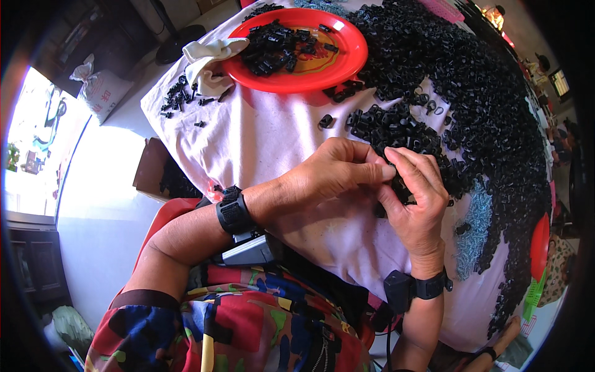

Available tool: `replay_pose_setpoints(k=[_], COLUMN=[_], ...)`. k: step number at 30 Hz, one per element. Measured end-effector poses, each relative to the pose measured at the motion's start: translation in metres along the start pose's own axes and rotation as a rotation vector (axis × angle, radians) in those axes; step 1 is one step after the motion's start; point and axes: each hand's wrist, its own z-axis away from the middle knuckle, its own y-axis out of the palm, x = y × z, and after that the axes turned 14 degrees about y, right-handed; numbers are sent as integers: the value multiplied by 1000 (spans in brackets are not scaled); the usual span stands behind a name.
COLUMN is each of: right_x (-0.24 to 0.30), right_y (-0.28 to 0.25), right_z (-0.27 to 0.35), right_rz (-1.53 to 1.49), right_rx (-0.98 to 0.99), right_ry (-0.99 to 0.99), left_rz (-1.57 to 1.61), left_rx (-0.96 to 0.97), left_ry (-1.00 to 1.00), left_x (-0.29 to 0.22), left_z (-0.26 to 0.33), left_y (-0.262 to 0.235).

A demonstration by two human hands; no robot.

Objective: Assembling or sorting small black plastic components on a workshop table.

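My left hand (347, 166) is closed in a pinch, thumb against fingers, above the near edge of a heap of small black plastic parts (396, 129). Facing it, my right hand (423, 193) has its fingers curled, and its fingertips come close to the left thumb. Whatever is pinched between the hands is too small and hidden to make out. Beyond them on the pink cloth (273, 130) stands a red plate (356, 54) with black plastic parts piled on its left side. One loose black part (325, 121) lies between plate and heap.
A white cloth glove (211, 59) hangs over the plate's left rim, near scattered small black pieces (180, 96). Black parts spread widely across the table's right side. Small bluish pieces (474, 229) form a strip there. Another person's hand (511, 328) rests at the lower right.
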Motion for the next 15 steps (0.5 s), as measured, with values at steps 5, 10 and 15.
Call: replay_pose_setpoints(k=[5,10,15], right_x=[-2,-1,-3], right_y=[1,-2,-3], right_z=[1,0,0], right_rz=[-36,-19,-27], right_rx=[-5,-10,55], right_ry=[35,3,26], left_rz=[255,251,97], left_rx=[-97,-70,57], left_ry=[-18,-42,13], left_x=[5,-6,1], left_z=[1,5,3], left_y=[1,0,1])
